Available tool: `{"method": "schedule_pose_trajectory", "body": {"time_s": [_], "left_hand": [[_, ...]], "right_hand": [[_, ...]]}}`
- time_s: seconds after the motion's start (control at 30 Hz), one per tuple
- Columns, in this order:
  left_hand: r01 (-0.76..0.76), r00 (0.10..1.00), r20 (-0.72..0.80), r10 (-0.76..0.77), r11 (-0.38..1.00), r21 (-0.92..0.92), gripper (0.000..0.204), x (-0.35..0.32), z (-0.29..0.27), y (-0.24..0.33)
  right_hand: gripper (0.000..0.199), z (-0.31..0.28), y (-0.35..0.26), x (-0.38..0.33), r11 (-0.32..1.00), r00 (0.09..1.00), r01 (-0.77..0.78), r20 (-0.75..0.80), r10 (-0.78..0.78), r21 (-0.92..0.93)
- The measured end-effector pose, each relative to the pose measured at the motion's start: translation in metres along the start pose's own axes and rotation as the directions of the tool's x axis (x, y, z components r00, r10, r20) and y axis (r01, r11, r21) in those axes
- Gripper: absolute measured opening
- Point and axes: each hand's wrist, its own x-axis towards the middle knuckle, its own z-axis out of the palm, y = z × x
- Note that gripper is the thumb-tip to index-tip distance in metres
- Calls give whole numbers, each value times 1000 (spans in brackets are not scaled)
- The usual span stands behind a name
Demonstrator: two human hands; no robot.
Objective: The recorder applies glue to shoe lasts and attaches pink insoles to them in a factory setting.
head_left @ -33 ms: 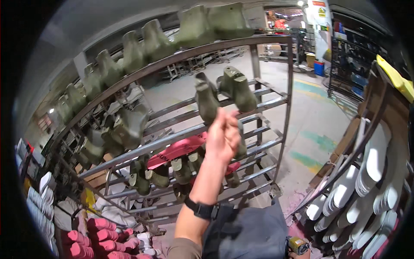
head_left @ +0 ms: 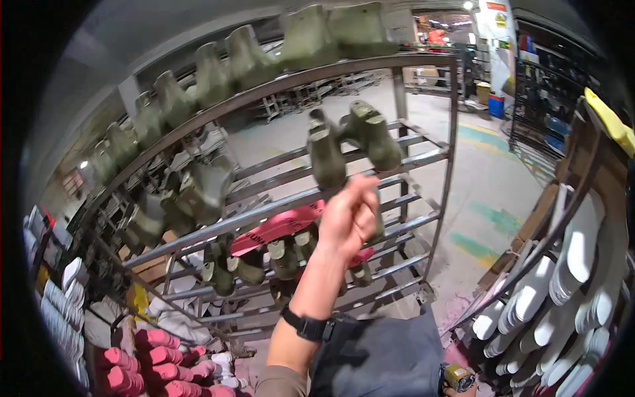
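Note:
My left hand (head_left: 348, 220), with a black band on its wrist, is raised in front of a metal rack (head_left: 451, 109). Its fingers are curled together, slightly smeared, and I see nothing in them. Just beyond the fingertips, an olive-green shoe last (head_left: 325, 151) sits on the rack's bars, with another green last (head_left: 372, 135) to its right. Whether the hand touches either one, I cannot tell. Low at the bottom edge, my right hand (head_left: 458, 392) shows only in part, closed around a yellow and black handheld device (head_left: 458, 377).
More green lasts (head_left: 215, 71) line the rack's top, and others sit lower beside a pink sole-shaped piece (head_left: 278, 228). Stacked white soles (head_left: 572, 248) fill a rack at the right. Pink pieces (head_left: 159, 357) are piled at lower left.
My left hand has shifted slightly right and down, and its fingers have drawn closer together. The rack appears a little further right in the view. The right hand looks unchanged.

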Motion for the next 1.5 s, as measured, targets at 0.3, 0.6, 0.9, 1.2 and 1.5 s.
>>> {"method": "schedule_pose_trajectory", "body": {"time_s": [0.3, 0.6, 0.9, 1.2, 1.5], "left_hand": [[175, 64, 369, 927, -375, 910, 42, -112, -96, 143], [441, 340, -238, 910, 69, 895, 54, -92, -109, 198], [-547, 349, -370, 861, 507, 666, 43, -243, -119, 108], [183, 753, -607, -252, 968, -174, 52, -293, -165, -132], [913, 402, -715, -572, 316, 260, 42, -248, -173, -170]], "right_hand": [[47, 4, -19, 14, 998, 996, -30, 79, 34, -50], [47, 14, -13, 19, 999, 995, -35, 89, 35, 5], [43, 22, -10, 19, 989, 994, -95, -44, 100, 113], [27, 38, -32, 34, 998, 995, -57, -76, 57, -3], [43, 75, -37, 99, 962, 968, 238, -46, -246, -132]]}}
